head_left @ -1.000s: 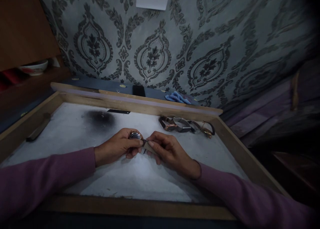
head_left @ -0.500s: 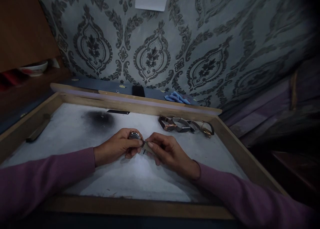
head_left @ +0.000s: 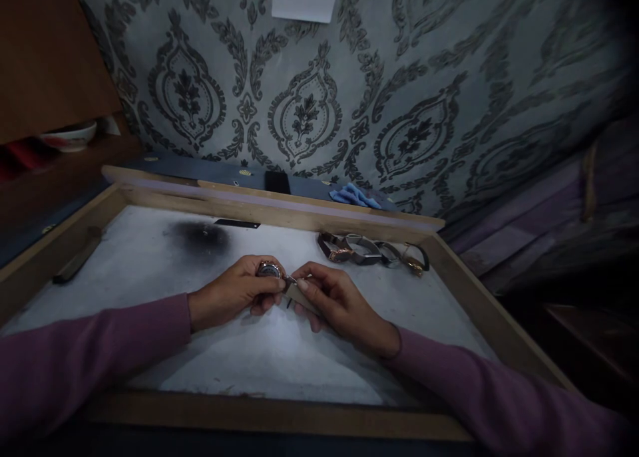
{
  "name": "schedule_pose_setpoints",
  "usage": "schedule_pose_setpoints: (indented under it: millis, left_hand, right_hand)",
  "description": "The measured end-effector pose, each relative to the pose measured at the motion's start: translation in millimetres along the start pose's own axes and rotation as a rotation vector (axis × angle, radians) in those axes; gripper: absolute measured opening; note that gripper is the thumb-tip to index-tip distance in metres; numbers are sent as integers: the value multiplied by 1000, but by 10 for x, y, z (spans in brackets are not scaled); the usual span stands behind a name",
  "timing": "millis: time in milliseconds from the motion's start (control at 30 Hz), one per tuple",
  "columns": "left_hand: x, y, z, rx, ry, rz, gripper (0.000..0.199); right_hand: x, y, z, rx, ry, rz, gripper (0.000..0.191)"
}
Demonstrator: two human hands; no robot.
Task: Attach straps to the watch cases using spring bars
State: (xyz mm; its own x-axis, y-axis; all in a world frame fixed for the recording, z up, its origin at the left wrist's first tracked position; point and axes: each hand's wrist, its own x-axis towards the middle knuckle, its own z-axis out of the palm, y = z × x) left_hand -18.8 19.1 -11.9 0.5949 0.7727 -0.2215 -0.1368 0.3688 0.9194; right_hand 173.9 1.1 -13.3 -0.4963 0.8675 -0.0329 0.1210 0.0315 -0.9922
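Observation:
A round watch [head_left: 270,270] with a metal case is pinched in my left hand [head_left: 243,289], near the middle of the framed white board. Right beside it, my right hand [head_left: 333,297] is closed on a flat greyish strip [head_left: 301,297], perhaps the watch's strap, which slants down from the watch case. The thumb and fingertips of my right hand are close to the joint between case and strip. A small dark pointed piece shows under the strip; what it belongs to I cannot tell.
Several watches [head_left: 364,249] lie at the back right inside the wooden frame [head_left: 279,414]. A thin black strip [head_left: 237,223] lies near the back edge, a long dark tool [head_left: 77,257] at the left. Behind the frame are a black phone-like object [head_left: 277,182] and a blue cloth [head_left: 355,195].
The fingers of my right hand have shifted slightly at the strip. My left hand keeps its hold on the watch, almost unmoved.

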Motion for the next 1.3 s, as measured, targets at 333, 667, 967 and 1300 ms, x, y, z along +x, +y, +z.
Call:
schedule_pose_setpoints:
  millis: [333,667,967,1300]
  left_hand:
    - [-1,6,12,-8,14,-6,16]
    - [-4,5,5,-2,2,-1,14]
    - [-2,7,2,-1,7,-9,15]
    - [0,5,8,-6,25,-13,14]
  right_hand:
    - [6,-17,8,12,5,33,33]
    - [8,-19,10,27,-1,32,29]
    - [9,-20,6,39,-2,29,29]
    - [12,-40,3,-13,-2,23,30]
